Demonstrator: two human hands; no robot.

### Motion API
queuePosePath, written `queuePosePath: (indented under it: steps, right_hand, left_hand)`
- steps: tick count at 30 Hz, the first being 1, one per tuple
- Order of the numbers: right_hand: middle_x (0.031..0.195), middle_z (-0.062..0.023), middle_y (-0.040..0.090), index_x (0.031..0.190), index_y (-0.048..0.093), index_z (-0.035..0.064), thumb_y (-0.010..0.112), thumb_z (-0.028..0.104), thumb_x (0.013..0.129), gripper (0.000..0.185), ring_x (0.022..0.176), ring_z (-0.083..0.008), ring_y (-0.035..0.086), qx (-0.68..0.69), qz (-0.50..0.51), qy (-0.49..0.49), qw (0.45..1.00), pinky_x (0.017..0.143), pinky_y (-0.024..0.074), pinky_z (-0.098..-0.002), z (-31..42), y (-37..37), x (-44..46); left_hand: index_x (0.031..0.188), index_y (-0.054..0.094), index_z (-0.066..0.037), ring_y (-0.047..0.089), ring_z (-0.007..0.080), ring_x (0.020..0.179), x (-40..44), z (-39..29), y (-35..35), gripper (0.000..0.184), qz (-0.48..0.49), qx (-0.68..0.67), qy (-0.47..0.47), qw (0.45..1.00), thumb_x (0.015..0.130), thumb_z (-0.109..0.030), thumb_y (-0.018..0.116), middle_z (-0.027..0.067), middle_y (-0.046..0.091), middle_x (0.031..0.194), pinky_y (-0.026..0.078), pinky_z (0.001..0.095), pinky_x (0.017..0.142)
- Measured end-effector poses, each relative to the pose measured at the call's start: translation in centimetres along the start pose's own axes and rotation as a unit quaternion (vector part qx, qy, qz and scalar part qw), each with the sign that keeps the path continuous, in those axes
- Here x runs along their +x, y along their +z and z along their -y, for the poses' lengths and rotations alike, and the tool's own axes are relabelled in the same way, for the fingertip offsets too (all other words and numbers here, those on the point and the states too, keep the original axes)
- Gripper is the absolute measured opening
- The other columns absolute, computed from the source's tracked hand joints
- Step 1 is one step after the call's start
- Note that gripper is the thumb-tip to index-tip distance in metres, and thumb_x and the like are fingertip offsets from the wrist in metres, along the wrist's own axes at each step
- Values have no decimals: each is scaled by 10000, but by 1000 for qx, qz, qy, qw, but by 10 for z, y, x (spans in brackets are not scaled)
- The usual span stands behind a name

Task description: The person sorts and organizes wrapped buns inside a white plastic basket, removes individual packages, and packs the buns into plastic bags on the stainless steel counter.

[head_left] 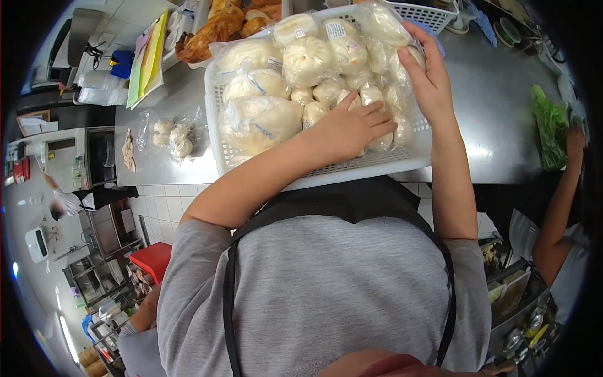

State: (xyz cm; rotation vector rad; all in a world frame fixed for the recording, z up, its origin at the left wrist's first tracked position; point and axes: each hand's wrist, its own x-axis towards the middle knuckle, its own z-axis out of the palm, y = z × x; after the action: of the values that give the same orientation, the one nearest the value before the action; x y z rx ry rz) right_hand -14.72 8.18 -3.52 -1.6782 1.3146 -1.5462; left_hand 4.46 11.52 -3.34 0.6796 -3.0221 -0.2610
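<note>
A white plastic basket (217, 151) is heaped with bagged white buns, large pleated ones (306, 61) toward the back and small ones (314, 114) nearer the front. My left hand (355, 129) lies over the small bagged buns at the front, fingers spread, touching their wrapping. At the basket's right side, my right hand (430, 81) curves around a bagged bun (402, 69), thumb on the near face and fingers reaching along its far edge. Some packs carry printed labels. Blue-tied bags (260, 119) sit at the left of the heap.
The basket stands on a steel table (483, 125). Two small bagged buns (173, 137) lie left of it. Behind are a tray of browned food (232, 22) and coloured papers (147, 60). At right, another person's hand (575, 141) is by a green bag (549, 129).
</note>
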Motion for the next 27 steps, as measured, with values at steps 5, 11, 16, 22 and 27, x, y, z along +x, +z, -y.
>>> queuePosePath:
  steps: [5, 11, 16, 22, 27]
  right_hand:
    - [1248, -119, 513, 1254, 496, 37, 573, 262, 904, 423, 1166, -231, 473, 27, -19, -1, 999, 990, 351, -317, -1, 0, 0]
    - [1262, -153, 487, 1305, 423, 9, 642, 204, 861, 532, 1169, -220, 471, 84, -43, 16, 995, 979, 382, -313, -1, 3, -1]
    - [1262, -154, 461, 1357, 355, 34, 793, 132, 701, 795, 1110, -244, 497, -55, -72, -87, 992, 966, 413, -339, 20, 7, -7]
    - [1281, -147, 422, 1405, 277, 60, 830, 63, 619, 961, 1084, -230, 509, -113, -66, -123, 984, 938, 449, -340, 27, 6, -9]
    - [1256, -122, 426, 1403, 307, 88, 836, 87, 612, 951, 1078, -231, 511, -121, -74, -113, 984, 935, 451, -345, 27, 5, -9]
  left_hand:
    - [1279, 490, -148, 439, 242, 1237, -5, 9, -46, 520, -44, -18, -20, 999, 777, -32, 557, 62, 494, 1301, 313, 455, 1044]
    - [1392, 341, -136, 429, 358, 1212, -32, 61, -74, 836, -259, 101, -212, 937, 693, -290, 772, 178, 375, 1358, 357, 433, 1012]
    - [1473, 93, -83, 213, 459, 1347, -32, 98, -59, 1264, -119, -98, -291, 944, 554, -557, 819, 297, 149, 1462, 298, 467, 1083]
    - [1436, 169, 1, 277, 408, 1332, -20, 114, -55, 1199, -224, -305, -319, 869, 591, -563, 806, 277, 204, 1433, 339, 432, 1057]
    - [1359, 301, 8, 416, 333, 1172, -16, 106, -54, 1013, -291, -262, -308, 867, 590, -354, 852, 195, 322, 1265, 406, 385, 994]
